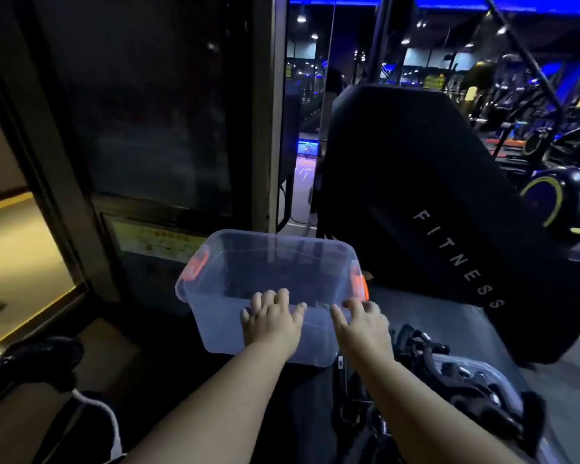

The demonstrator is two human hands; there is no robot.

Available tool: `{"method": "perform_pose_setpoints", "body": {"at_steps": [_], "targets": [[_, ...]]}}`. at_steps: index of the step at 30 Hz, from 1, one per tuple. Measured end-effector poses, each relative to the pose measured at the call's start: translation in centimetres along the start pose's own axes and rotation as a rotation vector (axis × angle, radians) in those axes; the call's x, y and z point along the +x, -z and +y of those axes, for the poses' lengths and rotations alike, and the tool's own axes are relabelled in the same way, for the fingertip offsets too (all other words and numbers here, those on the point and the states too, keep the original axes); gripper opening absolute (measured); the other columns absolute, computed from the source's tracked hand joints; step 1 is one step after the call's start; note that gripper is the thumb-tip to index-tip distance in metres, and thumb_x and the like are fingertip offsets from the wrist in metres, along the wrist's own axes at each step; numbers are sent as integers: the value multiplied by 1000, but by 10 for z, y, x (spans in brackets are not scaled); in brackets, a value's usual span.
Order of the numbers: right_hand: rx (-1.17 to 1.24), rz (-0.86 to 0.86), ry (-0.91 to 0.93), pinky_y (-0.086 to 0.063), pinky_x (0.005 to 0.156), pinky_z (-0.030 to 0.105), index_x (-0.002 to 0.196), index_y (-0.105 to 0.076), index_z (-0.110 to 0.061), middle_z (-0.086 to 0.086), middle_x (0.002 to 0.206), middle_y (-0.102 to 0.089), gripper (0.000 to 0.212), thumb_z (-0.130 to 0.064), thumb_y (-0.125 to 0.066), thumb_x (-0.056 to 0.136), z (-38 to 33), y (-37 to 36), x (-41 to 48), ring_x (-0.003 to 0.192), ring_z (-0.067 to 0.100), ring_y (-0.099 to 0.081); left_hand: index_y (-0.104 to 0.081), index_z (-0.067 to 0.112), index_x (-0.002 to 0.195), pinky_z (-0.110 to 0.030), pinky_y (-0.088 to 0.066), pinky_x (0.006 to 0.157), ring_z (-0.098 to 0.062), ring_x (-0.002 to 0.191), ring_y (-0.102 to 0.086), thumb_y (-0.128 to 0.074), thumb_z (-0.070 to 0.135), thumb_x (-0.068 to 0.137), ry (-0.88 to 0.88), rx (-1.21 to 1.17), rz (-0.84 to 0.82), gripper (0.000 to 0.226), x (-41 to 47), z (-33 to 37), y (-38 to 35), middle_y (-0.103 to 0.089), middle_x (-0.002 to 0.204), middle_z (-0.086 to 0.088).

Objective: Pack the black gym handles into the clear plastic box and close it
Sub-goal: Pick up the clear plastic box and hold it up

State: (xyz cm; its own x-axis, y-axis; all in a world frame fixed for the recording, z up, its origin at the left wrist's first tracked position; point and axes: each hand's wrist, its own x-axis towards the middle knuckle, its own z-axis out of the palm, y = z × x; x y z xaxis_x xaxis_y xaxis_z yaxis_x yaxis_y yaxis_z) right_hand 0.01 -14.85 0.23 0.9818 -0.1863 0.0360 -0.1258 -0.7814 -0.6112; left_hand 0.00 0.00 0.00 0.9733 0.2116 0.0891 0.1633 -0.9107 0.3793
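On one clear box (272, 286), two orange latches (360, 285); left hand (271, 321), right hand (360, 321), both grips spread, empty

Readable text: "FITNESS", white capital letters, widely spaced, running in one slanted line from upper left to lower right.
Carrier: black padded machine panel (449, 229), standing just right of and behind the clear plastic box (268, 283).
Second sign: yellow label (154, 241) low on the dark cabinet (141, 128) left of the box.
Second sign legibility: dark print present, too blurred to read.
Other markings: none legible.
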Motion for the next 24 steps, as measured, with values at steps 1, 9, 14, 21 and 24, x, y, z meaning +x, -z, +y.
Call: {"method": "perform_pose_setpoints", "body": {"at_steps": [1, 9, 14, 21, 24], "targets": [[-38, 2, 4, -34, 96, 39, 125, -52, -30, 4, 140, -37, 44, -56, -38, 94, 3, -5, 2, 125, 27, -35, -37, 29, 132, -39, -21, 105, -17, 131, -25, -22, 56, 96, -15, 39, 5, 47, 2, -4, -6, -39, 138, 7], [-28, 88, 117, -36, 87, 37, 102, -54, -26, -5, 160, -4, 42, -63, -40, 89, 24, -48, 19, 130, 23, -34, -46, 28, 120, -47, -1, 114, -17, 132, -27, -18, 58, 95, -103, 134, 128, 48, 19, -23, -44, -46, 129, 4], [70, 166, 228, -36, 72, 31, 92, -50, -21, -7, 156, -12, 44, -64, -48, 86, 34, -59, 20, 117, 19, -43, -51, 25, 110, -42, -4, 116, -20, 121, -37, -23, 58, 95, -192, 120, 326, 46, 17, -33, -60, -52, 114, 3], [126, 274, 313, -35, 75, 32, 84, -50, -21, -2, 149, -26, 39, -59, -44, 89, 51, -72, 15, 118, 26, -46, -58, 24, 95, -39, -11, 110, -24, 106, -48, -24, 63, 89, -272, 66, 573, 52, 9, -44, -84, -56, 96, 1], [179, 316, 383, -37, 80, 33, 86, -50, -22, 0, 147, -29, 30, -50, -43, 94, 59, -78, 1, 122, 27, -44, -59, 23, 83, -41, -23, 102, -26, 90, -54, -30, 60, 87, -316, 72, 764, 47, 0, -53, -99, -56, 82, 0]]}}
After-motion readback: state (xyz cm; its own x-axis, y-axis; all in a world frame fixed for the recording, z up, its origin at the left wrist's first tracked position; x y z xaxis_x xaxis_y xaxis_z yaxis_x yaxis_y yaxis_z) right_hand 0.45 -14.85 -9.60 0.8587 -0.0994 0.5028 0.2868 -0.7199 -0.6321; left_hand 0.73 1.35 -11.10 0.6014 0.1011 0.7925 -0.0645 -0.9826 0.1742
